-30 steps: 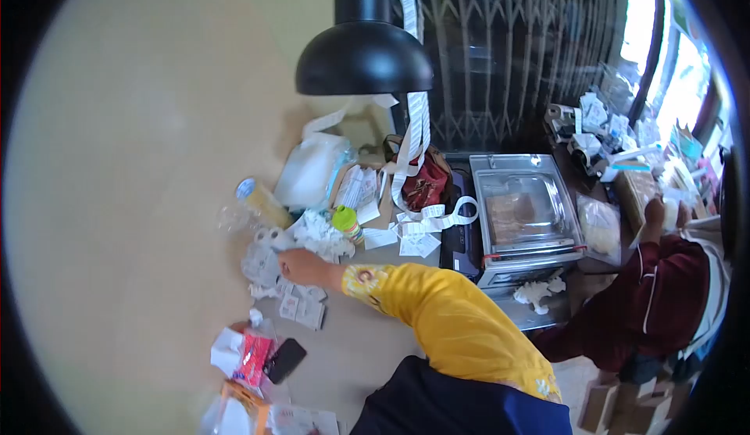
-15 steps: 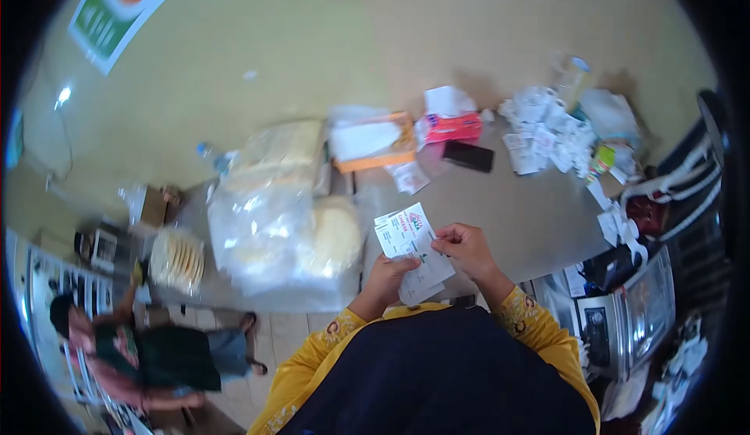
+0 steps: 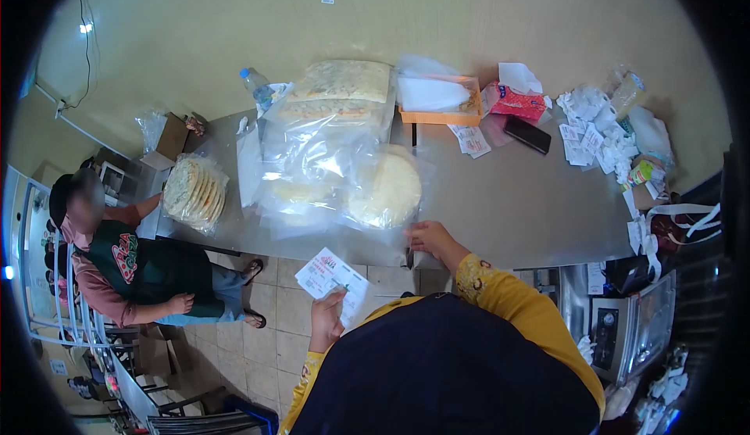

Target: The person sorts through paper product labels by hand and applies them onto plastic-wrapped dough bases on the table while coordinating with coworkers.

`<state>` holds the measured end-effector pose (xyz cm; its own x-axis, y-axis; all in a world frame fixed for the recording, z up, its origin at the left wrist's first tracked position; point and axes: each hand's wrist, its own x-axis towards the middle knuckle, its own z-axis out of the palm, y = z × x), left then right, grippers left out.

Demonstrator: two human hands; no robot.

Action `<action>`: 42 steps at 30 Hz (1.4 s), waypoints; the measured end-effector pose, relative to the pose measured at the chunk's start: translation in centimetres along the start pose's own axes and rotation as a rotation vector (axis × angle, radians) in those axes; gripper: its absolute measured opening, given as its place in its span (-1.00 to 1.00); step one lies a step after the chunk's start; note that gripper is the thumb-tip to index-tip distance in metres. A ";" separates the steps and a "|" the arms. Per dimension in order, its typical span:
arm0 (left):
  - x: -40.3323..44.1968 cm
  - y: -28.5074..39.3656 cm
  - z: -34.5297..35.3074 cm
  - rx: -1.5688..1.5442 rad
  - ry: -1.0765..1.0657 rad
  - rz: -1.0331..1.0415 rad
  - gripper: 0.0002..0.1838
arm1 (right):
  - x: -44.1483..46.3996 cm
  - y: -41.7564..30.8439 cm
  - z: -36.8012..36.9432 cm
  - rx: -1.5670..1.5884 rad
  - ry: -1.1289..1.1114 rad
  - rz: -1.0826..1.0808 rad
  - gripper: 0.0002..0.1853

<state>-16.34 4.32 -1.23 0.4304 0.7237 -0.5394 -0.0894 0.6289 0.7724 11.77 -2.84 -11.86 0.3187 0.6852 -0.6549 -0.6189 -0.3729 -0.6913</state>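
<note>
My left hand point(image 3: 328, 319) is closed around a small stack of printed label cards point(image 3: 334, 277), held low in front of the table's edge. My right hand point(image 3: 432, 239) reaches over the table's front edge with fingers stretched out and partly curled. Its fingertips are at the near corner of a clear plastic bag of round flatbreads point(image 3: 384, 193); whether they touch the plastic I cannot tell. Behind and left of that bag are more clear plastic bags point(image 3: 312, 157) and a stack of large bagged flatbreads point(image 3: 340, 83).
On the steel table point(image 3: 500, 216) stand an orange tray point(image 3: 441, 116), a tissue pack point(image 3: 514, 103), a phone point(image 3: 527, 134) and crumpled paper strips point(image 3: 586, 118). Loose cards point(image 3: 469, 139) lie by the tray. A co-worker point(image 3: 148, 267) stands at left near another bagged flatbread stack point(image 3: 195, 193).
My right hand has left the cards and moved left to the bag's near corner. My left hand has carried the cards left and lower. The view has turned left.
</note>
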 end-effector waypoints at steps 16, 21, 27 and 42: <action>0.6 -3.9 1.2 -0.062 0.058 0.028 -0.54 | 3.2 0.0 0.9 0.129 -0.124 -0.062 -0.89; -0.1 -4.0 5.0 -0.039 0.062 0.063 -0.55 | 2.1 -3.3 -3.8 0.112 -0.189 -0.050 -0.93; -0.4 -5.3 9.4 -0.043 0.004 0.004 -0.63 | -4.1 -8.4 -16.4 -0.082 -0.071 -0.041 -0.89; 2.9 -10.0 29.9 0.160 -0.568 -0.264 -0.55 | -21.6 -2.6 -40.8 -0.662 0.835 -0.252 -0.77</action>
<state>12.65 -8.39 -0.44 0.8321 0.2593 -0.4904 0.2007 0.6834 0.7019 35.80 -42.19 -8.40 0.9227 0.2423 -0.2997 -0.0390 -0.7150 -0.6980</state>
